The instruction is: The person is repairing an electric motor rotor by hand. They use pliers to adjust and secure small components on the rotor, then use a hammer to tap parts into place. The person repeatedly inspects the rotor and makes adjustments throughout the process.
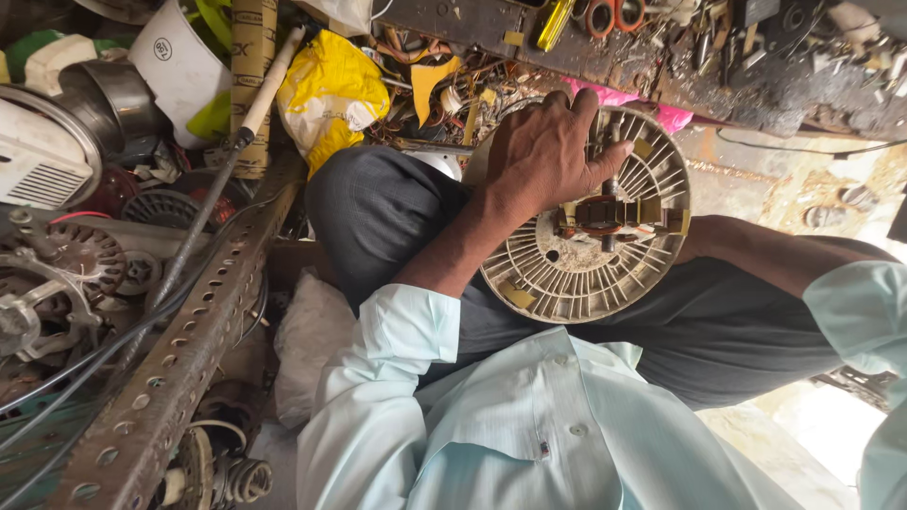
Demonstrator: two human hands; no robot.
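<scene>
The left hand (543, 151) lies over the upper edge of a round, cream-coloured slotted fan housing (586, 222) that rests tilted on the person's lap, against the dark trousers (397, 212). Its fingers (578, 106) curl over the rim at the top while the thumb (614, 156) stretches across the ribs toward a small motor core with copper windings (605, 215) fixed at the middle of the disc. The right forearm (765, 255) reaches in behind the housing from the far side; the right hand is hidden by the disc, so I cannot tell how its fingers are set. A perforated metal angle bar (179, 359) runs along the left, with motor parts (66, 274) beside it. Above the housing a cluttered surface (756, 90) carries tools and scraps, and a yellow plastic bag (331, 94) lies near the knee
</scene>
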